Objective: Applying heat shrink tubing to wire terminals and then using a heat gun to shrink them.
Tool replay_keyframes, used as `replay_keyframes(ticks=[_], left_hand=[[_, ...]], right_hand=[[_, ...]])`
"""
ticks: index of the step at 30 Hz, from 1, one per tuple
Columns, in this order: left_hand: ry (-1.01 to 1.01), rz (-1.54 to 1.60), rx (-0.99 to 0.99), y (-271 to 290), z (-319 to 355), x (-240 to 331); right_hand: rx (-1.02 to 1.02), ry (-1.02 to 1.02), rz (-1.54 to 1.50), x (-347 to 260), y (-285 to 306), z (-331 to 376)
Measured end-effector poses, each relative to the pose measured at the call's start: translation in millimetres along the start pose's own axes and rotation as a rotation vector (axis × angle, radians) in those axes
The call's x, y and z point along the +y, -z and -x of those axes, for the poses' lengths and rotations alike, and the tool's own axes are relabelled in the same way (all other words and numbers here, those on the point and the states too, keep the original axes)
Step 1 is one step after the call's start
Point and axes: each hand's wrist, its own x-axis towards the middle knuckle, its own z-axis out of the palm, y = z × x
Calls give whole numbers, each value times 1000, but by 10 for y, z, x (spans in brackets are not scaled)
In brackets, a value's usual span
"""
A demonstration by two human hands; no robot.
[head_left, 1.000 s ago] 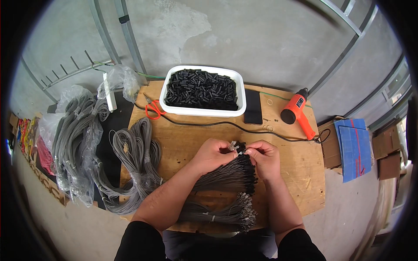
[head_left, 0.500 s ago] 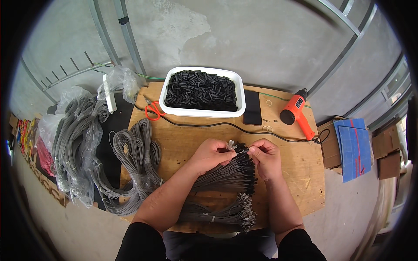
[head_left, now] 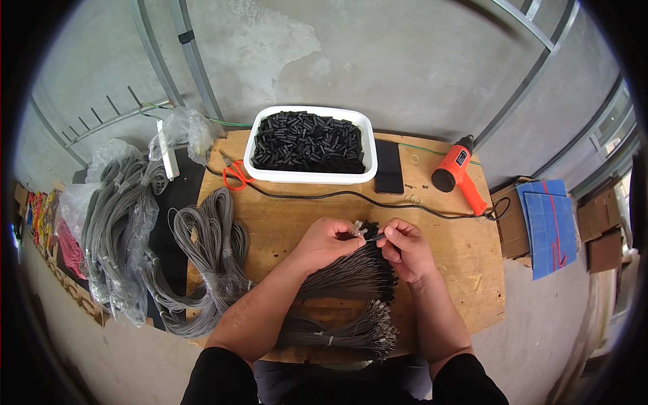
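My left hand (head_left: 329, 241) is closed in a pinch on a grey cable end, with small clear plastic connectors (head_left: 357, 228) showing past its fingertips. Between thumb and fingers my right hand (head_left: 408, 252) holds a short black sleeve (head_left: 376, 237), its tip up against the cable end at the left fingertips. Beneath both hands a bundle of grey cables (head_left: 341, 280) fans out, with black sleeves along its right ends. Closer to me lies a second, tied cable bundle (head_left: 317, 333) with bare, clear-tipped ends (head_left: 383, 331).
A white tub (head_left: 311, 177) full of short black sleeves (head_left: 307, 142) stands at the back. Around it are orange-handled scissors (head_left: 234, 177), a dark phone (head_left: 389, 167) and an orange heat gun (head_left: 460, 174) with a black cord (head_left: 331, 194). Coiled grey cables (head_left: 212, 236) lie at left.
My right hand has shifted slightly left and turned, and the black sleeve now shows between my hands where a pale cable end showed before. My left hand has hardly moved.
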Motion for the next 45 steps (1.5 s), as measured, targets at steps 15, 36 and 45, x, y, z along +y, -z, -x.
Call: replay_keyframes(ticks=[15, 36, 45], left_hand=[[6, -18, -51, 21, -11, -3], [16, 162, -29, 4, 1, -30], [22, 126, -14, -41, -5, -13]], right_hand=[[-19, 45, 65, -78, 35, 13], [-15, 283, 465, 51, -38, 6], [23, 266, 493, 45, -47, 22]])
